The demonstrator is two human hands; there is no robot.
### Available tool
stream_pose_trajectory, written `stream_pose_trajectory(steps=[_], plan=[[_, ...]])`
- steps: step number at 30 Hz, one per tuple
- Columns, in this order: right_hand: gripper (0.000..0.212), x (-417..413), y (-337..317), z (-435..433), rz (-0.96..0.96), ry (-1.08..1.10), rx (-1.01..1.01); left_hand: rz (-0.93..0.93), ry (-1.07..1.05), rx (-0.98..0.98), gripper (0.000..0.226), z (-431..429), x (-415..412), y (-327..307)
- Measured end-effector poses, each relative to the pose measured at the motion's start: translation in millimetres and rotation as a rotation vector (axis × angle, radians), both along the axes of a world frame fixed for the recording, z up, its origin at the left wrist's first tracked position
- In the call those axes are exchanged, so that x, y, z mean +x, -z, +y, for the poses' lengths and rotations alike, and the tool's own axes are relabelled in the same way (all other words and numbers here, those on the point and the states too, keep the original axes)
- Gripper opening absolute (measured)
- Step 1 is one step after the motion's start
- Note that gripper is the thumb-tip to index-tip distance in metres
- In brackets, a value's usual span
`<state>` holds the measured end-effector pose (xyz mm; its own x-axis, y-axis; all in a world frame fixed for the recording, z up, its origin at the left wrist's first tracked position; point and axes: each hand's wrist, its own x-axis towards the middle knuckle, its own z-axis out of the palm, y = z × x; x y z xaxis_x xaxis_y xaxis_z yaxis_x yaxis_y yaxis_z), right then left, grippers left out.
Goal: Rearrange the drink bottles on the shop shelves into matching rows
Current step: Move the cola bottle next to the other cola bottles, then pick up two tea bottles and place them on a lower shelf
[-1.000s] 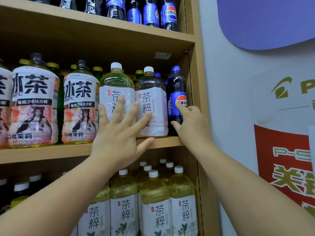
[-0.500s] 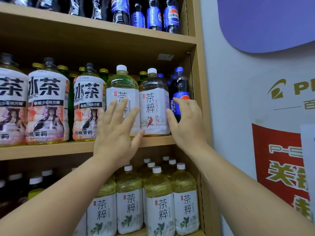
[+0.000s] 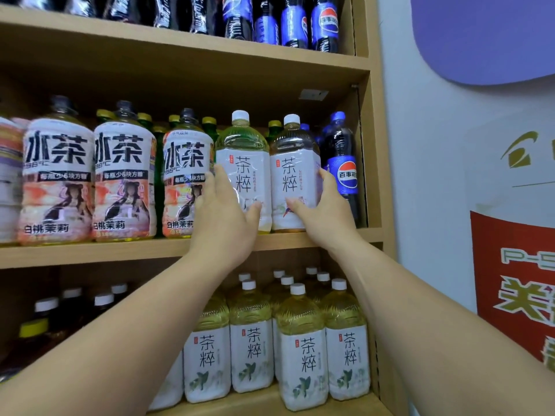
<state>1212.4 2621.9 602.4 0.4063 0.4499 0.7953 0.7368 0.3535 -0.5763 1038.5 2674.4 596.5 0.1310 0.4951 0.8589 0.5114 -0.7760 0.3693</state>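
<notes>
two white-capped tea bottles are standing side by side on the middle shelf (image 3: 120,253), near its right end: a pale green tea bottle (image 3: 241,163) on the left and a darker amber tea bottle (image 3: 292,166) touching it on the right. the left hand (image 3: 225,217) is wrapping around the left side and front of the pale green tea bottle, fingers behind its left edge and thumb lying across the label. the right hand (image 3: 326,214) is gripping the darker amber tea bottle, fingers curling round its right side and thumb pressing on the lower front of the label. a cola bottle (image 3: 342,172) with a blue cap is standing just beside the right hand, against the shelf's side panel. to the left of the left hand, three peach-labelled tea bottles (image 3: 123,181) are lining the shelf front, with green bottles showing behind them. more cola bottles (image 3: 295,25) are standing on the top shelf, and rows of white-labelled green tea bottles (image 3: 301,355) are filling the lower shelf beneath both forearms.
</notes>
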Motion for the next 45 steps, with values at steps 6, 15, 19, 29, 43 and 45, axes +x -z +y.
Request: stream_pose_trajectory(steps=[6,15,19,29,43,45], plan=[[0.081,6,1,-13,0.0,-0.055,0.004,-0.048,-0.072,-0.014,0.085,4,3,-8],[0.08,16,1,-22,-0.018,-0.066,0.0,-0.154,0.077,-0.038,0.071,-1,10,-13],[0.082,23,0,-27,-0.024,-0.058,-0.02,-0.127,0.178,-0.08,0.075,-2,11,-7],[0.083,19,8,-41,-0.055,-0.037,0.027,-0.244,0.264,-0.158,0.096,-4,12,-13],[0.077,-26,66,-109,0.012,-0.175,0.244,-0.353,0.448,-0.009,0.08,-77,-79,46],[0.074,-33,83,-115,0.017,-0.213,0.228,-0.363,0.415,-0.016,0.078,-84,-97,67]])
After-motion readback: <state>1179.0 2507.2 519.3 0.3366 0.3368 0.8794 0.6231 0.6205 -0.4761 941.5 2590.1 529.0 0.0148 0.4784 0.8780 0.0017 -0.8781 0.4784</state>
